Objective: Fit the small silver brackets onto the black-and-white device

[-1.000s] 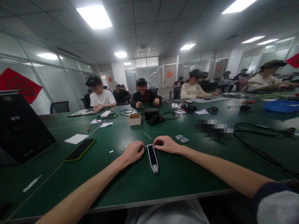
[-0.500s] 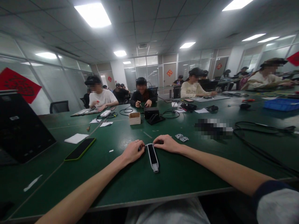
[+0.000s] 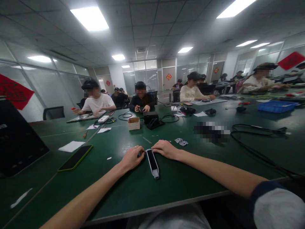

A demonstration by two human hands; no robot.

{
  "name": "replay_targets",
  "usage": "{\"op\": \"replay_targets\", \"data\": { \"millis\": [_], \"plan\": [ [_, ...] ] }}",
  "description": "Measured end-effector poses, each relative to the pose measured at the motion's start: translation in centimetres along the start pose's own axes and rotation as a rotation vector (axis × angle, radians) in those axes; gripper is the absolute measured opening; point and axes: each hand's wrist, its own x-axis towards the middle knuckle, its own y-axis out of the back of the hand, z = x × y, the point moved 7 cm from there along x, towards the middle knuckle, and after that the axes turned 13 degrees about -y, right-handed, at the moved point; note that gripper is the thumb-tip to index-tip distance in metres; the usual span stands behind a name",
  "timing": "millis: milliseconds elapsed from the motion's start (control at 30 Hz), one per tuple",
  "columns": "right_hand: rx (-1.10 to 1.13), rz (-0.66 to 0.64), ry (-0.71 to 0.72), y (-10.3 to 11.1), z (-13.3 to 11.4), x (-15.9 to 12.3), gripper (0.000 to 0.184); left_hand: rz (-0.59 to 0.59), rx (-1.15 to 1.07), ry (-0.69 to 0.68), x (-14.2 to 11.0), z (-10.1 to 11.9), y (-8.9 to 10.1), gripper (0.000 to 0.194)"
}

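Left hand (image 3: 133, 158) and right hand (image 3: 165, 149), curled, grips unclear, seemingly adjust the slim device (image 3: 152, 161) near the front edge of the surface (image 3: 186, 187), calling for steadiness next.

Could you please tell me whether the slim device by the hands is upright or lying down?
Lying down: the slim device stretches along the table, dark face up.

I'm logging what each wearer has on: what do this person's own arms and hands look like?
Both the left hand and right hand are ungloved. A thin ring seems to show on the left. The right sleeve is light grey with a navy band; the left sleeve is out of view.
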Motion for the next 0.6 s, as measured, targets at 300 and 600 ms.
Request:
{"op": "replay_targets", "data": {
  "millis": [300,600],
  "plan": [
    [-0.345,0.102,-0.049,4.1,1.3,0.0,0.029,0.003,-0.006,-0.012,-0.1,0.1,0.2,0.016],
    [-0.435,-0.389,-0.643,6.5,10.4,-2.1,0.03,0.021,-0.005,0.006,-0.3,0.1,0.5,0.019]
  ]
}}
